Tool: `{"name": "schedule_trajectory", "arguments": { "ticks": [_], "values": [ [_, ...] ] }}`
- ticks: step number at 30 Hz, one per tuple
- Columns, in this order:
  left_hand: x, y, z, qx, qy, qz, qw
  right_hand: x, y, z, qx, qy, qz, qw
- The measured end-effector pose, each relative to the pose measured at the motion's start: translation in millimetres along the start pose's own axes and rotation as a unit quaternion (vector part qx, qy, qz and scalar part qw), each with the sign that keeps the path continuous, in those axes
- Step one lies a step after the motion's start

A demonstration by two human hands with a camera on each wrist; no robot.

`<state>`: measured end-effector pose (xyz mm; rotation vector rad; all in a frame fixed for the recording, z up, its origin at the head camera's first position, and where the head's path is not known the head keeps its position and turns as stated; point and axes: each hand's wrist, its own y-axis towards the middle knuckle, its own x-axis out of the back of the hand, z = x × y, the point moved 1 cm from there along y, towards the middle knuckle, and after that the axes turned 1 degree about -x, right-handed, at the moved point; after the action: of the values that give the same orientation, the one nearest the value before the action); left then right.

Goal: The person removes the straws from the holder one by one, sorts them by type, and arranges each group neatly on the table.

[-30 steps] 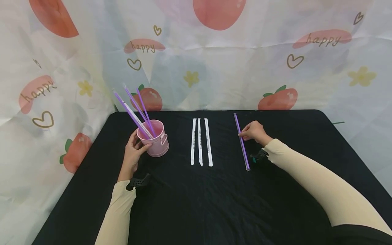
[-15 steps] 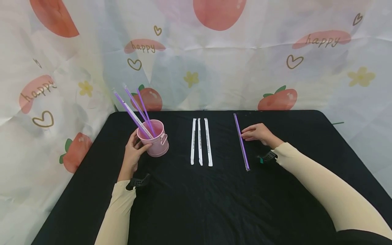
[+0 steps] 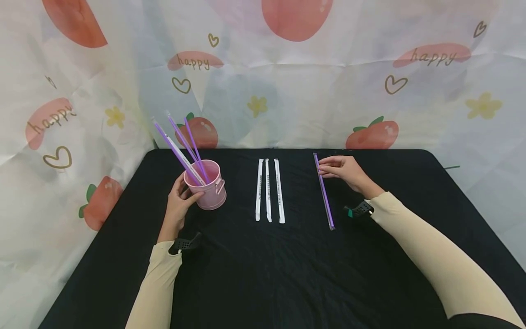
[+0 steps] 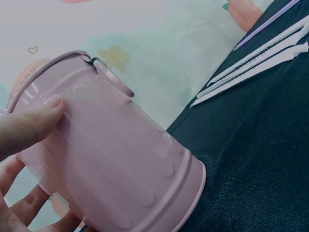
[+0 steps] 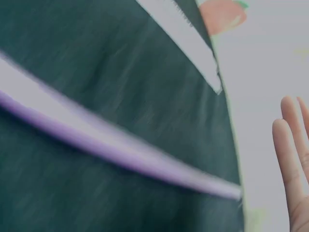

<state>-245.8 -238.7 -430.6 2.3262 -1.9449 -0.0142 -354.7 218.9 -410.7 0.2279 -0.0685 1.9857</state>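
Observation:
My left hand point(image 3: 179, 208) grips a small pink metal bucket point(image 3: 214, 197), thumb on its near side and fingers curled round the left. In the left wrist view the thumb presses the ribbed wall of the bucket point(image 4: 111, 145), just below the rim. Several straws, purple ones and a white-wrapped one point(image 3: 186, 163), lean leftward out of it. My right hand point(image 3: 344, 172) hovers by the upper part of a wrapped purple straw point(image 3: 324, 196) lying on the table. Its fingers point(image 5: 288, 159) look nearly straight in the right wrist view, holding nothing.
Three white paper-wrapped straws point(image 3: 268, 191) lie side by side mid-table, between the bucket and the single purple straw. Black cloth covers the table point(image 3: 263, 278). A printed curtain point(image 3: 304, 100) hangs behind its back edge and along the left.
My right hand came off the purple straw, drew back to the right, then moved up beside its upper end. The straw stayed put. My left hand and the bucket have not moved.

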Motion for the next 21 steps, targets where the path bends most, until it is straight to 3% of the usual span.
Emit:
{"name": "schedule_trajectory", "arguments": {
  "ticks": [6, 14, 21],
  "values": [
    [0.3, 0.4, 1.0, -0.005, 0.003, 0.002, 1.0, -28, 16.2, 33, 0.038, 0.018, 0.025, 0.9988],
    [0.6, 1.6, 1.5, 0.005, 0.002, 0.0, 1.0, -83, 52.9, 71, 0.034, 0.029, 0.068, 0.9967],
    [-0.4, 1.9, 0.6, 0.006, -0.011, 0.003, 0.9999, -130, 85.8, 90, 0.012, 0.053, 0.086, 0.9948]
  ]
}}
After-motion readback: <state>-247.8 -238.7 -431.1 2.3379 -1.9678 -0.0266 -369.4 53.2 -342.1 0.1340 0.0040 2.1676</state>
